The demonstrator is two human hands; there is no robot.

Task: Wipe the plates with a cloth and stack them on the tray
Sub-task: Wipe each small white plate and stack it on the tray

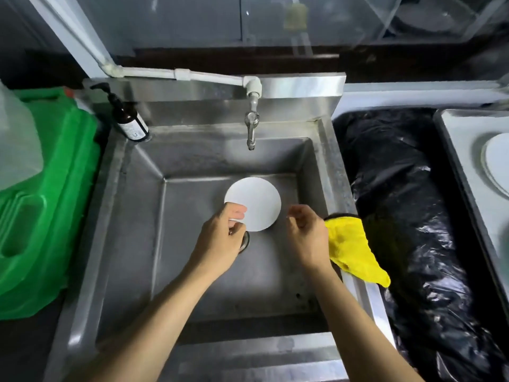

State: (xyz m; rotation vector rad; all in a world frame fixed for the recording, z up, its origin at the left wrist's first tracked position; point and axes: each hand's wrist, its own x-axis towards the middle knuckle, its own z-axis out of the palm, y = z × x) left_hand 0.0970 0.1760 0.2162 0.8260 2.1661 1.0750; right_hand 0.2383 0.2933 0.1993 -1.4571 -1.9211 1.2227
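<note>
Steel sink (132,210) sat beneath fingers (238,209); tap (251,128) hung beyond them; green container (55,188) stood well left; black plastic sheeting (399,188) lay right.

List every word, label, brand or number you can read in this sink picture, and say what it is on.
No text here can be read.
Pump bottle label: there is print, but it is too blurred to read.
Yellowish tag at the top of the view: too blurred to read.
Plate, yellow cloth, green container: no text visible.

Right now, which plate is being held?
The plate over the sink, gripped by the left hand; the other plate lies on the tray far right.
</note>
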